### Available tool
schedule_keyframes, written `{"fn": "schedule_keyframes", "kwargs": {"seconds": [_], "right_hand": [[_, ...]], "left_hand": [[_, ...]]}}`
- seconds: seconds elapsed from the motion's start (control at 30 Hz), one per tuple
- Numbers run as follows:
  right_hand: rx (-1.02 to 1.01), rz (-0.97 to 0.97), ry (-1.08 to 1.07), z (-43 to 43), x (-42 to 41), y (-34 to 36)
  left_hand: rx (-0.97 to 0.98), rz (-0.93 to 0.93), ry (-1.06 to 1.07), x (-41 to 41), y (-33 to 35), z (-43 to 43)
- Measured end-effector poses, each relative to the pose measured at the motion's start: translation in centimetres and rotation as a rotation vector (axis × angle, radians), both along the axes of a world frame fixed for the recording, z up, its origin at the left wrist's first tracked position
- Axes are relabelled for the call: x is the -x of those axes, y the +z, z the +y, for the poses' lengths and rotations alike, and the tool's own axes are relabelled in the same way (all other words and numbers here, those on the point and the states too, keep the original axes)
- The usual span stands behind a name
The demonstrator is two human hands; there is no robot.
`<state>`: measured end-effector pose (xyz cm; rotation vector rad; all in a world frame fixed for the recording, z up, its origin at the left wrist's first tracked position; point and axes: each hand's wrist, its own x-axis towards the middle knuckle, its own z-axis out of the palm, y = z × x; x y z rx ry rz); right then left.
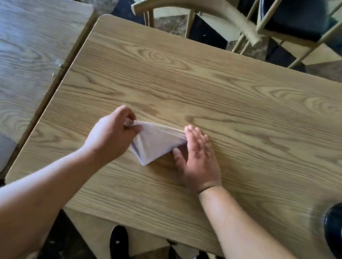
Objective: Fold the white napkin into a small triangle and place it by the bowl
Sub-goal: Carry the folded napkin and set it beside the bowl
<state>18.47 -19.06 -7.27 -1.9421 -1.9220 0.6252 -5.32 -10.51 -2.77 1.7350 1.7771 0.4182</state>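
Napkin (156, 142), white and folded to a triangle, lay mid-table (236, 90). Our left hand (112, 134) pinched its left corner with fingers curled closed; our right hand (198, 161) pressed flat, fingers spread, on its right edge. Well right of the napkin sat the black bowl (335, 229).

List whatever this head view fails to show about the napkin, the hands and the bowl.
- Glossy black bowl: cut off by the right edge; the white thing inside it is unidentifiable.
- White cloth napkin: right corner hidden under the flat right hand; layer count unclear.
- Left hand: its grip pinches the napkin's left corner, fingertips curled out of sight.
- Wooden table: its right end runs off frame.
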Motion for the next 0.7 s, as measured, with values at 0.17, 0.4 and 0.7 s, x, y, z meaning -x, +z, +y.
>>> {"fn": "schedule_keyframes", "kwargs": {"seconds": [0.17, 0.4, 0.7], "right_hand": [[0.134, 0.426, -0.342, -5.3, -1.0, 3.6], [0.567, 1.456, -0.809, -8.1, -5.3, 8.0], [0.261, 1.324, -0.928, -11.1, -18.0, 11.9]], "left_hand": [[0.259, -0.578, 0.328, -4.8, 2.9, -4.6], [0.53, -0.951, 0.359, -15.9, 6.1, -9.3], [0.612, -0.621, -0.037, -27.5, 10.0, -12.2]]}}
